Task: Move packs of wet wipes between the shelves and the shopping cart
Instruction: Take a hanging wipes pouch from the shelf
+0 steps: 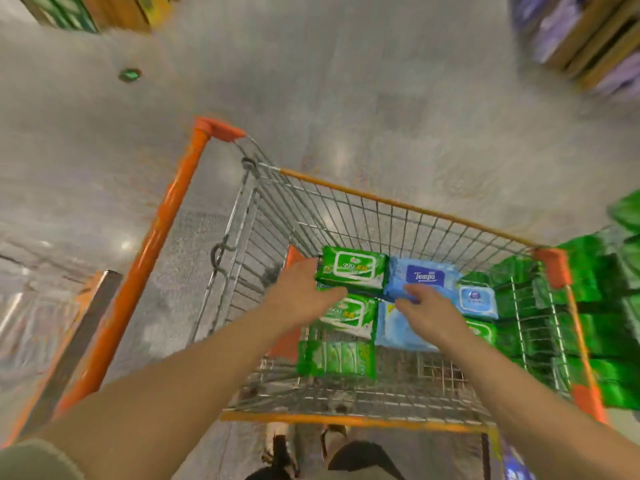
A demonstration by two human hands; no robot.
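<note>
grey speckled floor [346, 81] | green floor marker [129, 75] | shoes [280, 445]

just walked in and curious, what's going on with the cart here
A person is reaching into an orange-framed wire shopping cart with both hands. The left hand grips a green pack of wet wipes, and the right hand grips a blue Tempo pack beside it. More green and blue packs lie underneath in the basket.
</note>
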